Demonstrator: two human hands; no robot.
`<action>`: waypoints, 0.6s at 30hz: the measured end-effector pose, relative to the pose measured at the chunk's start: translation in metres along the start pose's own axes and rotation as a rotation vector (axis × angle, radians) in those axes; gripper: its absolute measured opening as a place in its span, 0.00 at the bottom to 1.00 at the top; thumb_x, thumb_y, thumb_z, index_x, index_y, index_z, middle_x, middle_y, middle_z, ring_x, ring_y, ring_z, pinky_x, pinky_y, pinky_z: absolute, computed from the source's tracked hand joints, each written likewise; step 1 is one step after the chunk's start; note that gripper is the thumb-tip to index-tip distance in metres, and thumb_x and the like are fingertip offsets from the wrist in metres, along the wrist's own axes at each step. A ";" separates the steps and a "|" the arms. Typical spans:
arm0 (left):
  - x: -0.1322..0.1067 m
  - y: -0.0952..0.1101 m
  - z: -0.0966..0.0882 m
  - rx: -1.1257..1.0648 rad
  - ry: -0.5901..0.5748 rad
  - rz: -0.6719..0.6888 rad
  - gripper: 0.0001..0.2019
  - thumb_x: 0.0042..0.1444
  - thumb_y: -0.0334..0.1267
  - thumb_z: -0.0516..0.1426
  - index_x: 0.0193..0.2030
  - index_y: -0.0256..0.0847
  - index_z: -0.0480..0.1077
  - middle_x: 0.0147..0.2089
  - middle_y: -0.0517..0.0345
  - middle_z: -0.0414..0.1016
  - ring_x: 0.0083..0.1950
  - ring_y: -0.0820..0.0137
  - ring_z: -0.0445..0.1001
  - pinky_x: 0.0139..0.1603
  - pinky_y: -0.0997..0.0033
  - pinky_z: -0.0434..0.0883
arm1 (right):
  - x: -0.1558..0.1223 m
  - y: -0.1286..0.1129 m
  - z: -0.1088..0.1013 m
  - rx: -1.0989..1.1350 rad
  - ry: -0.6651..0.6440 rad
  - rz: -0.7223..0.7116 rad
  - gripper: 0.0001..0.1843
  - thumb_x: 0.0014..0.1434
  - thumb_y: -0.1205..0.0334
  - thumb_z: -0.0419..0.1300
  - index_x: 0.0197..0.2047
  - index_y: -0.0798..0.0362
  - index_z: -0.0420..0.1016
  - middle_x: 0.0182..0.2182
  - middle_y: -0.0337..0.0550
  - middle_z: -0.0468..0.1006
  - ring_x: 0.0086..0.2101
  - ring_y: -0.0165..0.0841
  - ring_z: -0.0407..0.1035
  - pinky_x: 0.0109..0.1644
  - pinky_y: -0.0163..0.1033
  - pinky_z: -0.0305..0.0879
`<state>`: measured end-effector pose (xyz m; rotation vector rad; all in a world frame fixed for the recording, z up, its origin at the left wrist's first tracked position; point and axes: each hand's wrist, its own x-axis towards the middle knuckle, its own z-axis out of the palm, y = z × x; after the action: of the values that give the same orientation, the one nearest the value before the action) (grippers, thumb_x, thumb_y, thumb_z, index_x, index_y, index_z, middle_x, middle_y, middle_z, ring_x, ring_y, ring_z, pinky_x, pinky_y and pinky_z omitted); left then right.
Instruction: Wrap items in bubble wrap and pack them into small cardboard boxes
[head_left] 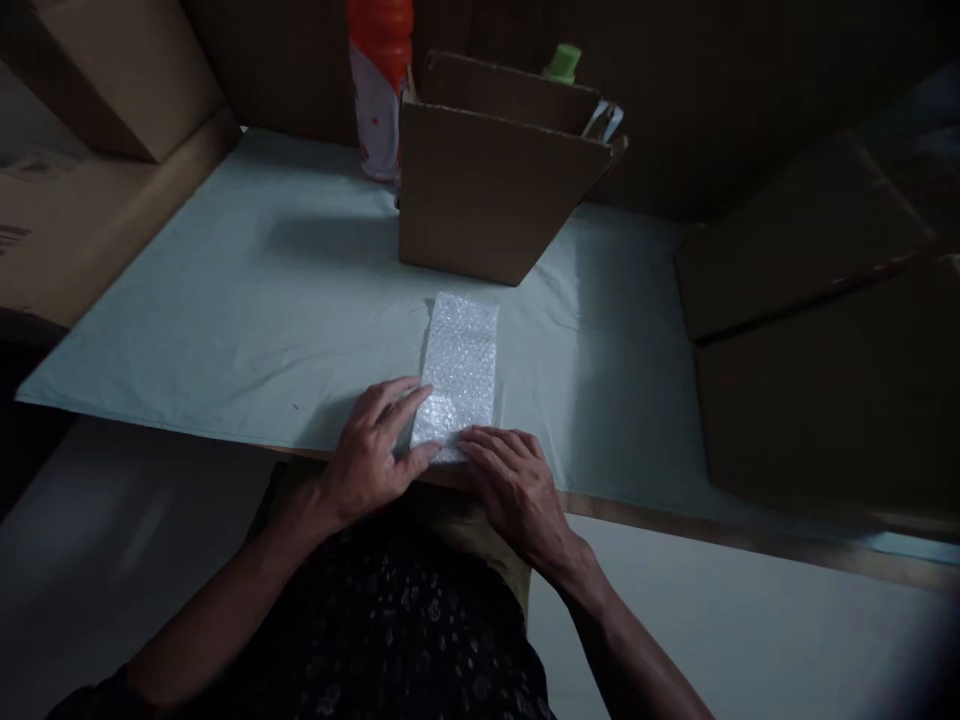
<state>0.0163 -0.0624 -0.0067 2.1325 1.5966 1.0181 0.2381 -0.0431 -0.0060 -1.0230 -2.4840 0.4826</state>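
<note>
A flat rectangular bubble-wrap piece (461, 365) lies on the cloth-covered table, its near end at the front edge. I cannot tell whether something is inside it. My left hand (375, 445) grips its near left corner, fingertips along the left side and thumb on the near end. At the near right corner, my right hand (517, 480) has its fingers bent over the near edge. The right thumb is mostly hidden beneath that hand.
Behind the bubble wrap stands an open cardboard box (472, 190) with a green-capped item (562, 65) showing at its back. An orange and white bottle (379, 90) is beside it. Cardboard boxes (817, 330) stand right, and more cartons (112, 200) left. Pale green cloth (247, 300) covers the table.
</note>
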 end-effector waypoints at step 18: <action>0.002 0.004 0.020 0.101 0.101 -0.051 0.17 0.63 0.37 0.58 0.59 0.45 0.70 0.59 0.46 0.72 0.59 0.58 0.72 0.59 0.55 0.74 | 0.000 0.020 0.000 -0.068 0.080 0.028 0.16 0.68 0.64 0.57 0.57 0.49 0.75 0.58 0.50 0.77 0.61 0.46 0.66 0.57 0.54 0.66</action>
<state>0.0333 -0.0581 -0.0181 2.1235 1.7758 1.0654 0.2494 -0.0295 -0.0149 -1.0825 -2.4331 0.3610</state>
